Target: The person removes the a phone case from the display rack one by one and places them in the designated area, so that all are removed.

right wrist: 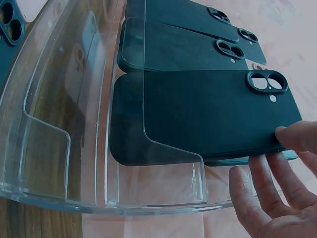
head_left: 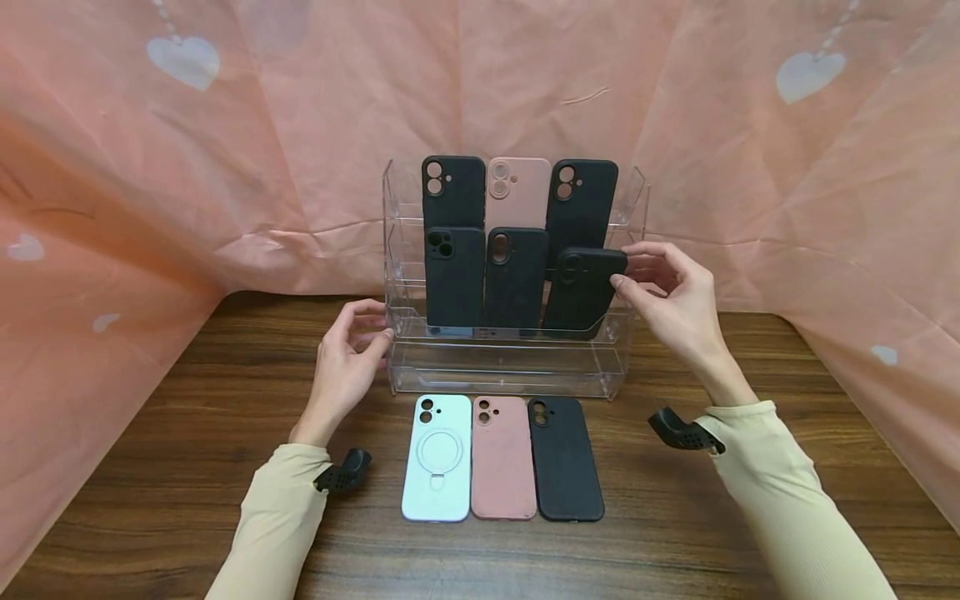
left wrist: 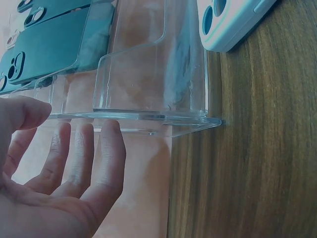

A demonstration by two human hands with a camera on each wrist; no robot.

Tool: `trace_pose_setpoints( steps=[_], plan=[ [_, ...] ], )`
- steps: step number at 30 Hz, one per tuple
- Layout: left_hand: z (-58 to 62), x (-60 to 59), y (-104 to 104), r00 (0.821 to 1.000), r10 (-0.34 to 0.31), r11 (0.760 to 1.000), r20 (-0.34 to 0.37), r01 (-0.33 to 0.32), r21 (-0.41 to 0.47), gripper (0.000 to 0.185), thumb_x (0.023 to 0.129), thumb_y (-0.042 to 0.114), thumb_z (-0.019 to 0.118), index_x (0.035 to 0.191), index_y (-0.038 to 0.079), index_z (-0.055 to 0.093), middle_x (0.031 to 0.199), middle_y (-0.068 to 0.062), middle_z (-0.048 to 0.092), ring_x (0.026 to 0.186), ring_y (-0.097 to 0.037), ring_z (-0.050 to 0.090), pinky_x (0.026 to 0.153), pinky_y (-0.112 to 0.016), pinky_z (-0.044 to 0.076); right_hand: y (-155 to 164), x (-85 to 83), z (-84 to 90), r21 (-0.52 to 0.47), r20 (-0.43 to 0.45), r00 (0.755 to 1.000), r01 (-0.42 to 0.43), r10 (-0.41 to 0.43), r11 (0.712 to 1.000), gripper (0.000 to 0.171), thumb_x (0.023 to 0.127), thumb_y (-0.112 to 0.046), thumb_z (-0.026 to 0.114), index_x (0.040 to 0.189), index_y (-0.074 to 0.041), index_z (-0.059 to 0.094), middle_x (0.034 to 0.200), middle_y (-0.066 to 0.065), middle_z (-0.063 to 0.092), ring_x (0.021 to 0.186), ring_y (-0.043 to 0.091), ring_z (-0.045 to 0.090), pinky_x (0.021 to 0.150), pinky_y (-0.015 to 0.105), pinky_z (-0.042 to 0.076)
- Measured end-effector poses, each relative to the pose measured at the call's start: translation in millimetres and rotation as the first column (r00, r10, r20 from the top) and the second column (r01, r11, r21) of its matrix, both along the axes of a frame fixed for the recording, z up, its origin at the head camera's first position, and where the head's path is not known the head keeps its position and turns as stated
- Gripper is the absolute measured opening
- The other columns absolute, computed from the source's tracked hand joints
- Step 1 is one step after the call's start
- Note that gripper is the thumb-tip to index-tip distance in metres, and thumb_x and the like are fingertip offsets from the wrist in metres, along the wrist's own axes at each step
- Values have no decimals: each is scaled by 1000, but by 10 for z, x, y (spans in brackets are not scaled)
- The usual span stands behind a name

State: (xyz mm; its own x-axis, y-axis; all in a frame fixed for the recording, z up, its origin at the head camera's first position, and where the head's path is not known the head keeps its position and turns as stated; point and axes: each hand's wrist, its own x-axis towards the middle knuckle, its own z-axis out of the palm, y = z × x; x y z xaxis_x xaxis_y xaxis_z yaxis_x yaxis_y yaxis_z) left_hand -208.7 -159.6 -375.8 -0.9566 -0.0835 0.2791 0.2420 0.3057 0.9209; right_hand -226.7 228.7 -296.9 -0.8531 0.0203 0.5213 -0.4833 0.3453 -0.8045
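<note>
My right hand (head_left: 675, 300) pinches the upper right edge of a black phone case (head_left: 585, 292), thumb on its back. The lower end of this case sits behind the front lip of the clear rack's (head_left: 510, 382) middle tier, and it leans slightly right. In the right wrist view, the same case (right wrist: 198, 116) shows a camera cutout with two holes. At the rack's left side wall, my left hand (head_left: 348, 354) rests with loosely bent fingertips. Beside the held case stand a black case (head_left: 516, 279) and another black case (head_left: 454, 279).
Two black cases and a pink case (head_left: 517, 200) stand in the top tier. Before the rack, a white case (head_left: 437, 467), a pink case (head_left: 504, 462) and a black case (head_left: 566, 462) lie flat on the wooden table (head_left: 187, 500). Pink cloth (head_left: 322, 125) hangs behind.
</note>
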Motion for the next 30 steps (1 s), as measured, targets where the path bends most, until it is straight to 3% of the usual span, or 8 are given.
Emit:
trace_pose_setpoints(
  steps=[9,23,27,30],
  plan=[
    [-12,-4,5,1000,-8,1000,-7,8,8,34,98,8,64,132,13,58,122,-16,65,107,-33,72,74,-42,65,1,37,31,-123,-74,996,-67,58,990,35,84,10,75,118,0,70,94,-1,73,79,7,71,71,15,61],
    [-6,9,-7,1000,-9,1000,-1,9,4,35,98,8,64,132,14,57,124,-15,64,108,-32,71,75,-42,65,24,157,179,-143,-202,979,-35,6,989,38,83,12,74,120,3,70,100,-2,75,88,11,71,82,14,59],
    [0,8,-6,1000,-11,1000,-2,11,1,35,99,8,63,132,14,57,124,-15,64,108,-33,71,75,-43,65,33,174,211,-212,-249,968,-93,38,973,38,82,16,73,119,6,70,99,1,75,86,13,72,81,17,60],
    [4,4,-6,1000,-9,1000,-2,9,1,35,99,9,64,132,14,57,123,-15,65,107,-33,71,75,-43,65,34,185,232,-284,-283,956,-161,78,945,39,81,19,72,118,10,68,97,6,75,85,15,72,78,19,62]
  ],
)
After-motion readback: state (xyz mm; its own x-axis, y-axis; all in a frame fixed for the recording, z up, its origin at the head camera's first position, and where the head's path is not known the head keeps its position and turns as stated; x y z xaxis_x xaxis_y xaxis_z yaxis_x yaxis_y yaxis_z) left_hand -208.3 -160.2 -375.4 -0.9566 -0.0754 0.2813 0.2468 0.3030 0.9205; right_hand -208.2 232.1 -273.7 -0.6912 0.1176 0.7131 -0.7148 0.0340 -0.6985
